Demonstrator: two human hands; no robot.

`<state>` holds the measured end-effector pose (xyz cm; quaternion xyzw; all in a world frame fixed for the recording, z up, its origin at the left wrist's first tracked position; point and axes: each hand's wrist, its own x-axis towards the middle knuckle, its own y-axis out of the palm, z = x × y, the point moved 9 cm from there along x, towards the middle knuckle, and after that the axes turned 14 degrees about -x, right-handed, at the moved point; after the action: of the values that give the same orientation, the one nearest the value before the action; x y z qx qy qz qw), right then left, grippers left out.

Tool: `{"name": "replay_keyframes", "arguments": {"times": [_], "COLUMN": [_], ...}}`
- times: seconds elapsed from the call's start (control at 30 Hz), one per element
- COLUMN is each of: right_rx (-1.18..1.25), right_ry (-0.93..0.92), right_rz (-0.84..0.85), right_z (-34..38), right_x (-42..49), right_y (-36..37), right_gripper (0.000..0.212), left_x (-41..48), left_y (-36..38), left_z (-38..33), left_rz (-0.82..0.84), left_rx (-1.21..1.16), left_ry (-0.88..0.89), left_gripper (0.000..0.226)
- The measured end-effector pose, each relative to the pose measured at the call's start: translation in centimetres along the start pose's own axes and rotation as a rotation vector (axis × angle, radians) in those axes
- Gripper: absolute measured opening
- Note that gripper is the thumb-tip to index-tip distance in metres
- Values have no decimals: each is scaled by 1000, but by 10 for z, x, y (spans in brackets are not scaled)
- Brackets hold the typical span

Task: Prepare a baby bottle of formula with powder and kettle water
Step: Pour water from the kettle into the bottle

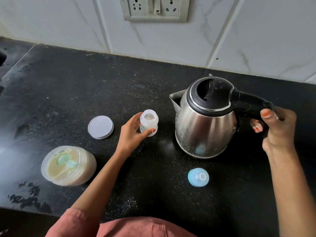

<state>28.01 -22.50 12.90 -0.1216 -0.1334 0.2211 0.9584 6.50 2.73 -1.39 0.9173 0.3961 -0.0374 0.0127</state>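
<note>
Pouring comes next, I judge: left hand (pixel 131 132) fingers wrap the open bottle (pixel 149 123), right hand (pixel 277 127) fingers grip the kettle (pixel 205 127) handle. The spout must reach the bottle's mouth.

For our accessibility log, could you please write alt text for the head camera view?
The left hand holds an open baby bottle on a black counter; the right hand grips a steel kettle by its handle.

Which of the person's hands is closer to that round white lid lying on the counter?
Left. The left hand, holding the bottle, sits just right of the white lid; the right hand grips the kettle handle, far across.
</note>
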Motion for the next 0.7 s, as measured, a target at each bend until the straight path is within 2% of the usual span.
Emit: {"name": "replay_keyframes", "arguments": {"times": [0.13,0.27,0.57,0.7], "right_rx": [-28,-32,-77,-99], "right_ry": [-78,-85,-145,-158], "right_rz": [11,66,161,199], "right_z": [21,37,59,62], "right_x": [-6,-10,-9,-7], "right_y": [9,22,44,50], "right_gripper": [16,36,32,38], "left_x": [-2,-5,-5,-2], "left_y": [-5,-12,-21,-21], "left_z": [-7,-15,-22,-18], "left_rz": [-25,-44,-41,-31], "left_rx": [24,17,7,16], "left_ry": [32,78,131,139], "left_gripper": [56,54,54,55]}}
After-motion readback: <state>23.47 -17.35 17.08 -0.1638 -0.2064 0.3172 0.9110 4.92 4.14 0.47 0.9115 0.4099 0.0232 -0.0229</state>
